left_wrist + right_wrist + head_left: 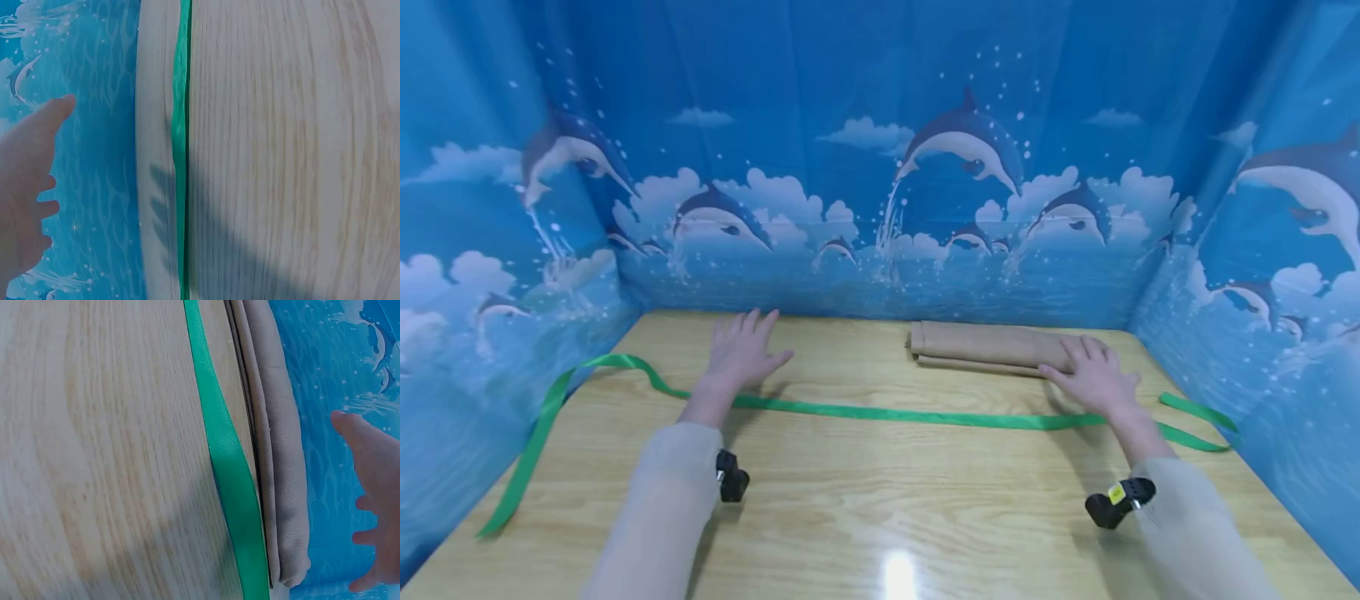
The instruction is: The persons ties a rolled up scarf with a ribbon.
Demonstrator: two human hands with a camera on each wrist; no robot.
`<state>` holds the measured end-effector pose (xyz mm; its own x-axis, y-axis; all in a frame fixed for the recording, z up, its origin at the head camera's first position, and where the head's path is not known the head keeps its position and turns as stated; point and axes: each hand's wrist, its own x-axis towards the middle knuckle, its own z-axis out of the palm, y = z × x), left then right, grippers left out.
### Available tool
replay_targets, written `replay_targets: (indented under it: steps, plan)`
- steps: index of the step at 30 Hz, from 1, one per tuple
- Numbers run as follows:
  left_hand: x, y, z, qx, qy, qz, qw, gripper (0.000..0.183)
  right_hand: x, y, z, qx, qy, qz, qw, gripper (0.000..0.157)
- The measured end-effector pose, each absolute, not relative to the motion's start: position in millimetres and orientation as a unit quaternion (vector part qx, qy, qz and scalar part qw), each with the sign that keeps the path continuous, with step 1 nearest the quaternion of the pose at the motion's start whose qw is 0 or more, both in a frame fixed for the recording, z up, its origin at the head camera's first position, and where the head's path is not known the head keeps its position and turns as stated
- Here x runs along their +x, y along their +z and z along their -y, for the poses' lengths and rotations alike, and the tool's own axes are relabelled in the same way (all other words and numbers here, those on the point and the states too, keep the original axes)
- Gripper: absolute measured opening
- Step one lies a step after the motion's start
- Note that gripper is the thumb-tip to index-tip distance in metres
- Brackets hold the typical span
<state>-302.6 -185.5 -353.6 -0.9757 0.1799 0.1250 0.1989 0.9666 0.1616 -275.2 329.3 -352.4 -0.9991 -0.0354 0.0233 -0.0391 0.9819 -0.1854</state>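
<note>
Both our left hand and right hand spread their fingers, the right nearer the cloth roll (axis left–right).

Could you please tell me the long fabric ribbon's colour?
The long fabric ribbon is plain green, clearest in the right wrist view.

The ribbon is plain bright green, the cloth plain tan. The tabletop is pale yellowish wood grain; the backdrop is blue, printed with blue-and-white dolphins, pale clouds and white droplets. The sleeves are off-white.
</note>
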Motion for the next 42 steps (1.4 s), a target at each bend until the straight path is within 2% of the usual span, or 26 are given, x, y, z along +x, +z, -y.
replay_targets:
  steps: [9, 18, 27, 31, 36, 42]
  plan:
    - [-307.6, -346.4, 166.8, -0.120, -0.077, 0.983, 0.119, 0.069, -274.8, -343.8, -333.4, 0.035, 0.073, 0.996, 0.044, 0.092]
    - [-313.1, -340.0, 140.6, -0.128, -0.107, 0.980, 0.107, 0.061, -274.6, -342.9, -340.3, 0.035, 0.089, 0.994, 0.054, 0.083]
    - [-314.3, -339.9, 116.6, -0.163, -0.097, 0.977, 0.099, 0.042, -269.3, -340.1, -355.9, 0.042, 0.120, 0.991, 0.047, 0.071]
    - [-316.2, -341.1, 104.7, -0.175, -0.091, 0.975, 0.098, 0.043, -267.8, -339.1, -365.0, 0.039, 0.123, 0.991, 0.047, 0.071]
    - [-319.0, -343.2, 90.3, -0.184, -0.087, 0.974, 0.100, 0.047, -266.5, -338.9, -375.2, 0.016, 0.112, 0.993, 0.044, 0.082]
    - [-320.6, -346.2, 75.8, -0.186, -0.100, 0.974, 0.087, 0.053, -264.8, -338.3, -383.7, -0.016, 0.118, 0.993, 0.028, 0.079]
